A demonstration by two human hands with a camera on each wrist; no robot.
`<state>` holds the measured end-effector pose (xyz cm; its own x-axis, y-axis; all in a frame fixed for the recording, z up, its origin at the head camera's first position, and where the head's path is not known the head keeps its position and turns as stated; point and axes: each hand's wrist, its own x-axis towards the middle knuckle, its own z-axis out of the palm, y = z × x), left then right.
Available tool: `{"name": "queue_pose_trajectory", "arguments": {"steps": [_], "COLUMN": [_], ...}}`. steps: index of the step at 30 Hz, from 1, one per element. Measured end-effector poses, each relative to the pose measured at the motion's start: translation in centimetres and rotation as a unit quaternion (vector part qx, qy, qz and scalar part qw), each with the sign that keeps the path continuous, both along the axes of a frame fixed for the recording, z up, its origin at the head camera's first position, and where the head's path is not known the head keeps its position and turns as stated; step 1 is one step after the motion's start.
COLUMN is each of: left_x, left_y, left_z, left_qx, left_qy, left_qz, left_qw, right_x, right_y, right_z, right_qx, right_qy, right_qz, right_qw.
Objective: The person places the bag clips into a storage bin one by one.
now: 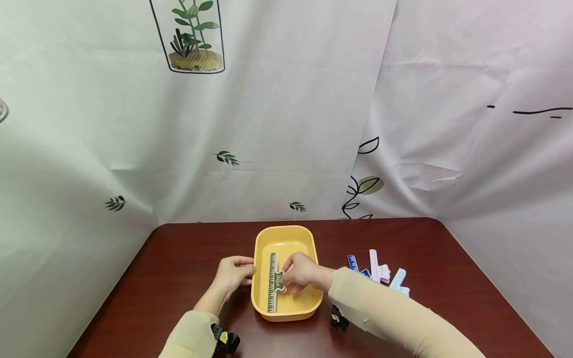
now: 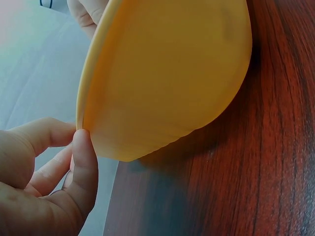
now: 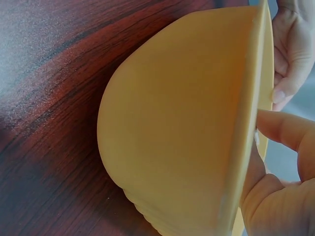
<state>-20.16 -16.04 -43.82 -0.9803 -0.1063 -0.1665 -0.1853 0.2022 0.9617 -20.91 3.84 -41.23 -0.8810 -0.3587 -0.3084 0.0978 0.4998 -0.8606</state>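
Note:
A yellow plastic tray (image 1: 286,233) with rounded corners sits on the table. My left hand (image 1: 234,273) pinches its left rim between thumb and fingers, which the left wrist view shows closely at the rim (image 2: 84,98). Inside the tray is a long ruler clip (image 1: 272,283) with a black-and-white piano-key pattern and a dark lettered grip. Reaching in over the right wall, my right hand (image 1: 303,273) has its curled fingers at that grip. In the right wrist view the tray wall (image 3: 177,123) hides the clip and most fingertips of the right hand (image 3: 285,196).
Right of the tray lie a blue ruler clip (image 1: 352,262), a pale lilac one (image 1: 374,263) and a light blue one (image 1: 397,279), partly behind my right sleeve. Beneath everything is a dark red wood table (image 1: 192,248), with a white printed cloth (image 1: 268,124) hanging behind.

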Motion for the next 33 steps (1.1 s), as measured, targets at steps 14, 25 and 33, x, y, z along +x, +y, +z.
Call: {"name": "queue_pose_trajectory", "arguments": {"steps": [14, 25, 33], "left_x": [0.0, 0.1, 0.2], "left_y": [-0.1, -0.1, -0.1], "left_z": [-0.1, 0.1, -0.1], "left_qx": [-0.006, 0.002, -0.002], "left_qy": [0.002, 0.005, 0.009], "left_qz": [-0.005, -0.003, -0.003], "left_qw": [1.0, 1.0, 1.0], "right_x": [-0.2, -0.3, -0.3], "right_y": [-0.7, -1.7, -2.2], "right_z": [-0.2, -0.3, -0.3], "right_qx": [0.045, 0.07, 0.085], "right_qy": [0.015, 0.02, 0.031], "right_qz": [0.014, 0.008, 0.004], "right_qw": [0.999, 0.997, 0.996]}}
